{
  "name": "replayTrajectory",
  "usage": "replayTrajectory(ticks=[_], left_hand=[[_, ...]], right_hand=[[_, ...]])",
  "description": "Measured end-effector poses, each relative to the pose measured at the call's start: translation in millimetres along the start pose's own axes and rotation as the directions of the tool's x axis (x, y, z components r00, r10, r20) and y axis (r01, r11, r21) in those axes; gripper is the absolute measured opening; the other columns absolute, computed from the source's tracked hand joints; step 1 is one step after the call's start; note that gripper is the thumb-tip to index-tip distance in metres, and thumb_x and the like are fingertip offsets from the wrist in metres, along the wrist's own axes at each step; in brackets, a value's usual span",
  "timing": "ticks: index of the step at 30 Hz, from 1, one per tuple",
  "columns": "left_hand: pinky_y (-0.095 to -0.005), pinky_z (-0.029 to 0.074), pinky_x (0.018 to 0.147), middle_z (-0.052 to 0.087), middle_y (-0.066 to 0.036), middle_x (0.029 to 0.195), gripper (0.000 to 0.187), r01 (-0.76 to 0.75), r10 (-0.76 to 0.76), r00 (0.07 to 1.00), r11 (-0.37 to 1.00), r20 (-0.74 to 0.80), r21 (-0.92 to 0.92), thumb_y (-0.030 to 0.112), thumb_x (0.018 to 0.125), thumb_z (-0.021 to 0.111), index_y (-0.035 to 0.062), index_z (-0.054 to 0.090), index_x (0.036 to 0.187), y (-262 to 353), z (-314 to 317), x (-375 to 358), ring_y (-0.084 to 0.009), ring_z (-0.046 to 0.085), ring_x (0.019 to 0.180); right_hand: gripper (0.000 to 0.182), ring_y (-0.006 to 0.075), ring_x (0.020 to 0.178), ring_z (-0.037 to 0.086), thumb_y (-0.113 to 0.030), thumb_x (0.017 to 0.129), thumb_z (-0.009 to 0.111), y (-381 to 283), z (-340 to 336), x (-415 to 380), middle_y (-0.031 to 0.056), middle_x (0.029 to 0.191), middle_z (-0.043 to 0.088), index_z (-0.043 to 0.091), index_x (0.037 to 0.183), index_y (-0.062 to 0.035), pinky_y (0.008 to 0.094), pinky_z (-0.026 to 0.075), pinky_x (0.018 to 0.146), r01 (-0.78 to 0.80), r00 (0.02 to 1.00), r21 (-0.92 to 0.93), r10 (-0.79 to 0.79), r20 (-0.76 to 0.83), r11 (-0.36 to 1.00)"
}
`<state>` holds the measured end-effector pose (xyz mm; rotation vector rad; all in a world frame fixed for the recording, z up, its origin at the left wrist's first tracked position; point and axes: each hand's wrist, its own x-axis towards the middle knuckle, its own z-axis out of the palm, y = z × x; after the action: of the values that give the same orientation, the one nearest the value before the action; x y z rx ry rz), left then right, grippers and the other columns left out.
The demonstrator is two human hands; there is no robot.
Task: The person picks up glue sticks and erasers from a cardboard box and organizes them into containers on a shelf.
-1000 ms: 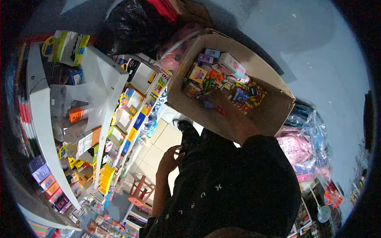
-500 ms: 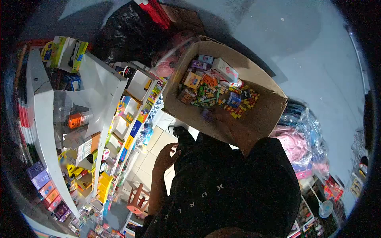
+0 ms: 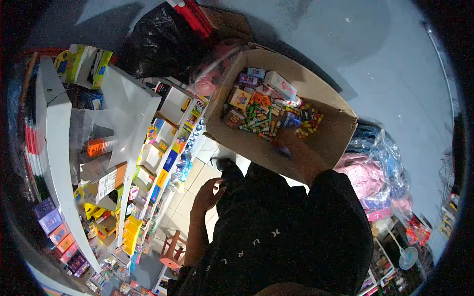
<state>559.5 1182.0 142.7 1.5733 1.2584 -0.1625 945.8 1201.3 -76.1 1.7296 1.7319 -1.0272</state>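
A large open cardboard box (image 3: pixel 326 98) stands before me, holding a loose heap of small colourful stick-like packs (image 3: pixel 261 116) with several small cartons among them. My right hand (image 3: pixel 292 139) reaches inside, low over the near side of the heap. It is shadowed and blurred, and its fingers seem closed on a small dark-blue item (image 3: pixel 284 150) whose kind does not show. Beside my dark-clothed leg, my left hand (image 3: pixel 208 196) hangs with fingers loosely bent and a gap at the thumb. Nothing shows in it.
White shelving (image 3: pixel 57 118) with cartons and packs runs along the left. A black plastic bag (image 3: pixel 155 44) lies beyond it. Plastic-wrapped pink clothing (image 3: pixel 363 172) lies to the right of the box. A reddish-brown stool (image 3: pixel 173 250) stands low on the tiled floor.
My right hand has moved right inside the box and slightly toward me, the dark-blue item with it. More of the heap's left side shows. My left hand stays almost still.
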Motion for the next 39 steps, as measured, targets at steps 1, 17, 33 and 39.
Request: replayTrajectory(ticks=[1, 17, 33, 39], left_hand=[[-0.0379, 0.053, 0.084, 0.064, -0.013, 0.118, 0.041, 0.016, -0.017, 1.000, 1.000, 0.003, 0.006, 0.028, 0.090, 0.067, 0.0084, 0.057, 0.124, 2.2, -1.0, -1.0, -0.0268, 0.065, 0.094], [-0.0377, 0.053, 0.084, 0.064, -0.013, 0.118, 0.042, 0.186, -0.186, 0.982, 0.982, 0.015, 0.009, 0.029, 0.089, 0.069, 0.0101, 0.058, 0.124, -19.9, 17.1, -32.9, -0.0261, 0.065, 0.095], [-0.0374, 0.054, 0.081, 0.065, -0.013, 0.116, 0.040, 0.174, -0.176, 0.984, 0.983, -0.026, -0.061, 0.028, 0.089, 0.069, 0.0072, 0.059, 0.122, -22.7, 33.1, -38.2, -0.0270, 0.066, 0.093], [-0.0405, 0.051, 0.089, 0.066, -0.013, 0.115, 0.042, 0.285, -0.289, 0.957, 0.949, -0.011, -0.132, 0.030, 0.089, 0.068, 0.0082, 0.060, 0.123, -30.1, 48.7, -52.0, -0.0295, 0.065, 0.099]], right_hand=[[0.055, 0.0328, 0.116, 0.056, -0.036, 0.087, 0.062, 5.5, 8.1, 17.1, 0.0194, 0.128, 0.056, 0.051, 0.130, -0.0024, 0.0455, 0.045, 0.097, 0.061, 0.997, -0.011, -0.061, -0.049, 0.998], [0.034, 0.0359, 0.117, 0.053, -0.022, 0.096, 0.050, -63.8, 11.7, 50.3, 0.0201, 0.117, 0.053, 0.054, 0.123, -0.0007, 0.0533, 0.042, 0.101, -0.090, 0.932, 0.217, 0.159, -0.327, 0.972], [0.068, 0.0333, 0.118, 0.054, -0.054, 0.082, 0.064, -30.2, 3.3, 111.8, 0.0167, 0.122, 0.058, 0.049, 0.121, -0.0008, 0.0551, 0.038, 0.101, -0.348, 0.732, 0.557, 0.590, -0.342, 0.754], [0.053, 0.0333, 0.113, 0.057, -0.047, 0.090, 0.056, -61.5, -1.1, 112.3, 0.0168, 0.116, 0.060, 0.053, 0.118, -0.0026, 0.0496, 0.042, 0.096, -0.367, 0.720, 0.617, 0.633, -0.286, 0.696]])
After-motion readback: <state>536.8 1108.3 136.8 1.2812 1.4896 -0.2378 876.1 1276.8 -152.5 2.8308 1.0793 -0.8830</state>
